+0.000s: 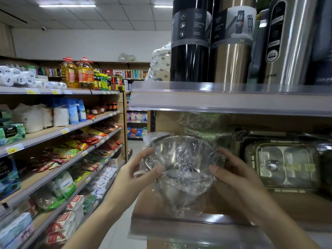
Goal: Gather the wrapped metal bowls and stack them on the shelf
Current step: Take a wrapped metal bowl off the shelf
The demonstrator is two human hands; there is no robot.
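Head view: left hand [142,169] and right hand [231,173] pinch a wrapped bowl [181,157] above the shelf [179,220]; slick, loose film could slip.

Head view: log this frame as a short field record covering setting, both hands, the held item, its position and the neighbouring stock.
setting: shop aisle, wooden shelving
left hand: gripping the wrapped metal bowl on its left side
right hand: gripping the bowl's right side
held item: steel bowl in clear plastic wrap, loose wrap hanging below
position: in front of the middle shelf, at its left end, above its board
right of bowl: steel compartment tray, wrapped
shelf above: tall flasks
behind bowl: more wrapped items, unclear
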